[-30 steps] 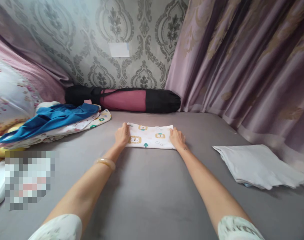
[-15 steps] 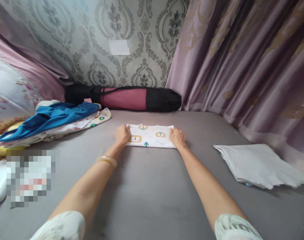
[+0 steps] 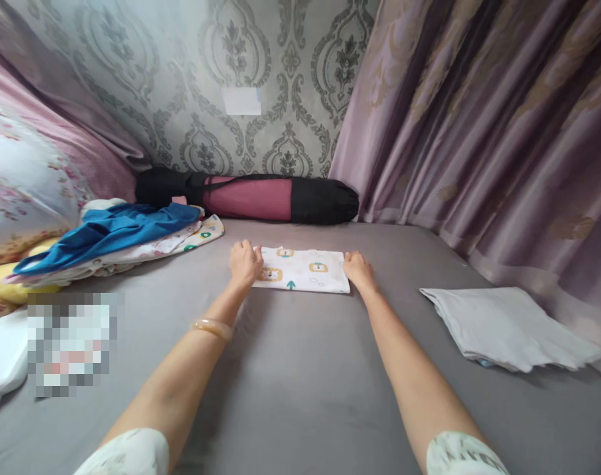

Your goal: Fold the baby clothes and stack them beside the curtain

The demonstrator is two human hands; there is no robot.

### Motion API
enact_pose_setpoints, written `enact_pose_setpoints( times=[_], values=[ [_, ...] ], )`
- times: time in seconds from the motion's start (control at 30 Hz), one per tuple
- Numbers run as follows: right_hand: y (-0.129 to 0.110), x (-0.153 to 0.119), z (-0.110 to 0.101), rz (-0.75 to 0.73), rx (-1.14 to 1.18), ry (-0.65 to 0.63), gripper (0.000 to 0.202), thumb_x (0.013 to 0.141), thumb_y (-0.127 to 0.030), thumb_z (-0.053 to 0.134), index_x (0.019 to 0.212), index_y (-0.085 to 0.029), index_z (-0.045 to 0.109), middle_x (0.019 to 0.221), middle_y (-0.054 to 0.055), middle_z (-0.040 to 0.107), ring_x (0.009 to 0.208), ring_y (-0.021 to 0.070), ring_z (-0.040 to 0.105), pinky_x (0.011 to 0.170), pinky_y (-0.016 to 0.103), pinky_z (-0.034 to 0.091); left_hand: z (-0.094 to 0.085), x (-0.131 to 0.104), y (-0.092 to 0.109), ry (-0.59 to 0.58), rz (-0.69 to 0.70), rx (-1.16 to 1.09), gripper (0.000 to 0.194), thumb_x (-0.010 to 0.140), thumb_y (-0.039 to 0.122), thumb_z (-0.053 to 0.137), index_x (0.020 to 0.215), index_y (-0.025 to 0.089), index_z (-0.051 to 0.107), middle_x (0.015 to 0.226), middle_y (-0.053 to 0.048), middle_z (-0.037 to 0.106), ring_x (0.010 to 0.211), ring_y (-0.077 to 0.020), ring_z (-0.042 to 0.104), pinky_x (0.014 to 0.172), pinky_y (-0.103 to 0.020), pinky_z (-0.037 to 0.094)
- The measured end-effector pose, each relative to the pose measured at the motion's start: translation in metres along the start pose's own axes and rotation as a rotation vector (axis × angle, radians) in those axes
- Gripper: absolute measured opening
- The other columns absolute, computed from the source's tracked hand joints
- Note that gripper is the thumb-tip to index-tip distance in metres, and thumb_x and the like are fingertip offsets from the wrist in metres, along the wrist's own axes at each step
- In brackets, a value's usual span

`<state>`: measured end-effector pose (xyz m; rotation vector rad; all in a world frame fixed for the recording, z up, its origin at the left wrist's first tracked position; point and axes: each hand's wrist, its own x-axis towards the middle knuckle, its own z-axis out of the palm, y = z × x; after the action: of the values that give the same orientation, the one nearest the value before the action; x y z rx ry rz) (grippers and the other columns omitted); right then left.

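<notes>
A folded white cloth [image 3: 305, 270] printed with orange lion faces and green arrows lies flat on the grey bed sheet [image 3: 290, 382]. My left hand [image 3: 245, 264], with a pale bangle at the wrist, is closed over its left end, fingertips at the upper left corner. At the opposite end, my right hand [image 3: 358, 269] pinches the upper right edge of the cloth. The fingertips of both hands are partly hidden.
On the left lies a pile with a blue garment [image 3: 112, 231] on top, near a white object [image 3: 6, 349] and a blurred-out patch. A folded white cloth stack [image 3: 508, 326] rests at right. Behind are a black-and-maroon roll bag [image 3: 251, 198], the wall and a purple curtain [image 3: 429, 119].
My left hand has shifted slightly inward over the cloth's left end. My right hand has slid a little outward along the right edge. The cloth stays flat; the view has shifted slightly.
</notes>
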<state>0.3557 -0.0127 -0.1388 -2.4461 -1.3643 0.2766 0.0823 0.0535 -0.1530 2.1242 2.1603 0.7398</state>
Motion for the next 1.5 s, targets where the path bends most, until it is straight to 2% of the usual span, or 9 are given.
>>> enact_pose_setpoints(
  times=[0.07,0.13,0.23,0.3,0.37,0.6,1.0,1.33,1.5],
  values=[
    [-0.014,-0.012,0.0,-0.056,-0.016,0.121,0.044,0.099,-0.03,0.027,0.123,-0.008,0.057,0.119,0.022,0.064,0.111,0.0292,0.06,0.09,0.036,0.043,0.0,-0.005,0.014,-0.005,0.126,0.004,0.037,0.094,0.034,0.039,0.117,0.011,0.057,0.119,-0.019,0.06,0.116,-0.0311,0.052,0.099,-0.039,0.038],
    [-0.032,-0.024,0.005,-0.203,-0.026,0.173,0.044,0.099,-0.029,0.026,0.126,-0.01,0.055,0.126,0.02,0.06,0.119,0.0285,0.055,0.098,0.038,0.039,0.003,-0.012,0.03,-0.05,0.247,-0.009,0.037,0.094,0.032,0.038,0.121,0.014,0.056,0.124,-0.017,0.06,0.121,-0.0298,0.049,0.102,-0.039,0.035],
    [-0.054,-0.038,0.021,-0.449,-0.048,0.112,0.045,0.099,-0.027,0.028,0.139,-0.017,0.046,0.147,0.012,0.045,0.138,0.0257,0.035,0.112,0.043,0.024,0.011,-0.025,0.05,-0.128,0.357,-0.011,0.04,0.095,0.03,0.036,0.129,0.016,0.052,0.138,-0.013,0.053,0.135,-0.0299,0.037,0.109,-0.042,0.029],
    [-0.062,-0.045,0.034,-0.516,-0.068,0.042,0.049,0.099,-0.028,0.028,0.145,-0.018,0.04,0.155,0.008,0.034,0.145,0.0251,0.021,0.116,0.049,0.013,0.017,-0.033,0.057,-0.177,0.362,0.01,0.044,0.096,0.031,0.034,0.136,0.016,0.048,0.147,-0.012,0.046,0.142,-0.0311,0.027,0.113,-0.047,0.023],
    [-0.065,-0.049,0.044,-0.538,-0.081,-0.008,0.051,0.099,-0.03,0.027,0.147,-0.019,0.037,0.157,0.008,0.03,0.146,0.0255,0.016,0.116,0.052,0.008,0.024,-0.039,0.058,-0.221,0.356,0.037,0.048,0.097,0.031,0.03,0.141,0.015,0.044,0.152,-0.012,0.039,0.145,-0.0316,0.021,0.116,-0.05,0.017],
    [-0.063,-0.054,0.059,-0.569,-0.128,-0.017,0.052,0.098,-0.031,0.027,0.149,-0.024,0.036,0.158,0.006,0.029,0.146,0.0253,0.016,0.116,0.053,0.005,0.039,-0.041,0.047,-0.277,0.377,0.077,0.055,0.099,0.037,0.023,0.148,0.017,0.036,0.155,-0.011,0.033,0.147,-0.0295,0.018,0.118,-0.051,0.008],
    [-0.063,-0.051,0.062,-0.549,-0.137,-0.033,0.051,0.098,-0.033,0.026,0.147,-0.028,0.039,0.157,0.003,0.03,0.146,0.0255,0.018,0.115,0.051,0.009,0.034,-0.038,0.046,-0.354,0.317,0.059,0.056,0.098,0.041,0.025,0.15,0.023,0.032,0.159,-0.01,0.024,0.146,-0.0313,0.02,0.116,-0.056,0.014],
    [-0.054,-0.041,0.066,-0.475,-0.122,0.029,0.054,0.099,-0.032,0.027,0.147,-0.011,0.037,0.157,0.01,0.029,0.145,0.0233,0.021,0.117,0.04,0.012,0.039,-0.027,0.025,-0.193,0.204,0.13,0.06,0.097,0.046,0.029,0.144,0.011,0.042,0.152,-0.02,0.037,0.142,-0.033,0.03,0.115,-0.047,0.022],
    [-0.042,-0.032,0.063,-0.395,-0.145,0.033,0.056,0.099,-0.032,0.027,0.148,-0.007,0.034,0.157,0.013,0.028,0.145,0.0238,0.022,0.117,0.038,0.014,0.033,-0.024,0.02,-0.225,0.115,0.119,0.061,0.097,0.043,0.026,0.145,0.007,0.038,0.154,-0.02,0.031,0.144,-0.0317,0.026,0.115,-0.05,0.022]
  ],
)
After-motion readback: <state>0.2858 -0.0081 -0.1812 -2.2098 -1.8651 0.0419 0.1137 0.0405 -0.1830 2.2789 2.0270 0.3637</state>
